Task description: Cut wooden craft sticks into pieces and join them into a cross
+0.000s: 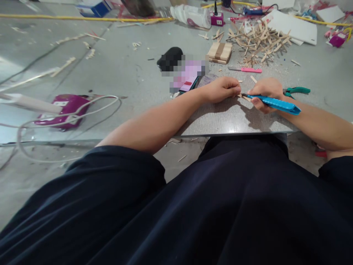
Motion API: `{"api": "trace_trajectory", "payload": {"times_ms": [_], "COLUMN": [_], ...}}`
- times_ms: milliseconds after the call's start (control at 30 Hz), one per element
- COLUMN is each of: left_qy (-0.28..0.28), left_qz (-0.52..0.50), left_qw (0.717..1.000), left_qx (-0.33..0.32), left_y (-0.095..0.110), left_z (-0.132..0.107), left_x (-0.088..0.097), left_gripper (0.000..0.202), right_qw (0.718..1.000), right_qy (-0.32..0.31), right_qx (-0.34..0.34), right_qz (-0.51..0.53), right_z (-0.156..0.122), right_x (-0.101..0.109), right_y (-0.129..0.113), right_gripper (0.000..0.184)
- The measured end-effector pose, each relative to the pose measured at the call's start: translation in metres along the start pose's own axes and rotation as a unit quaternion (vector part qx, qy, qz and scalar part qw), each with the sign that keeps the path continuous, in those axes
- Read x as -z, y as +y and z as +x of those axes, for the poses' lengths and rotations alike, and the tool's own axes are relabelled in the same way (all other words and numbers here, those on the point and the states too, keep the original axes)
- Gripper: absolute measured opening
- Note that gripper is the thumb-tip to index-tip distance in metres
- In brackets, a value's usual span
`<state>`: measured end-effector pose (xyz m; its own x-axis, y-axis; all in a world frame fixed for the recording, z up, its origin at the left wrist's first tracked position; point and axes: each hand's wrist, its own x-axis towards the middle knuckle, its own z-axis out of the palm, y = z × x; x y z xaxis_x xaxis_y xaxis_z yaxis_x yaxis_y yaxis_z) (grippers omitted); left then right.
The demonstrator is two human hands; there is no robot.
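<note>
My right hand (pixel 265 92) is closed around a blue utility knife (pixel 278 103), its tip pointing left at a small wooden stick piece (pixel 245 96). My left hand (pixel 224 89) pinches that stick piece from the left, fingers together, pressing it on a grey board (pixel 220 119) across my lap. The two hands nearly touch at the stick. Most of the stick is hidden by my fingers.
Green pliers (pixel 298 90) lie just behind my right hand. A pink knife (pixel 246 69), a block of stacked wooden sticks (pixel 220 52) and a heap of loose sticks (pixel 259 38) lie further back. A magenta glue gun (pixel 64 108) with white cable lies at the left.
</note>
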<state>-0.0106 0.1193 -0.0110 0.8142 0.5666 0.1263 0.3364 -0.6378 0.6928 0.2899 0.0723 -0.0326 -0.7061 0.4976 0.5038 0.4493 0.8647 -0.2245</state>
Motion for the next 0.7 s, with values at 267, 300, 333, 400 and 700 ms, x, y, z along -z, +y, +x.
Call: {"api": "trace_trajectory", "payload": {"times_ms": [267, 300, 333, 400, 700], "left_qy": [-0.007, -0.009, -0.012, -0.015, -0.018], "left_qz": [0.006, 0.02, 0.031, 0.038, 0.028], "left_qw": [1.0, 0.999, 0.999, 0.999, 0.999], "left_qx": [-0.015, -0.023, -0.028, -0.026, -0.028], "left_y": [0.001, 0.002, 0.003, 0.006, 0.015], "left_z": [0.003, 0.004, 0.004, 0.003, 0.0], "left_x": [0.001, 0.001, 0.001, 0.0, 0.001], "left_gripper": [0.033, 0.034, 0.035, 0.037, 0.038], "right_qw": [0.997, 0.996, 0.994, 0.991, 0.993], "right_qy": [0.054, 0.072, 0.084, 0.087, -0.027], "right_qx": [-0.053, -0.051, -0.062, -0.097, -0.111], "right_qz": [-0.003, -0.005, -0.012, -0.027, -0.01], "right_z": [-0.003, -0.005, -0.006, -0.011, -0.005], "right_x": [0.015, 0.016, 0.018, 0.023, 0.031], "right_y": [-0.01, -0.012, -0.013, -0.014, -0.016], "right_gripper": [0.105, 0.109, 0.11, 0.105, 0.079]}}
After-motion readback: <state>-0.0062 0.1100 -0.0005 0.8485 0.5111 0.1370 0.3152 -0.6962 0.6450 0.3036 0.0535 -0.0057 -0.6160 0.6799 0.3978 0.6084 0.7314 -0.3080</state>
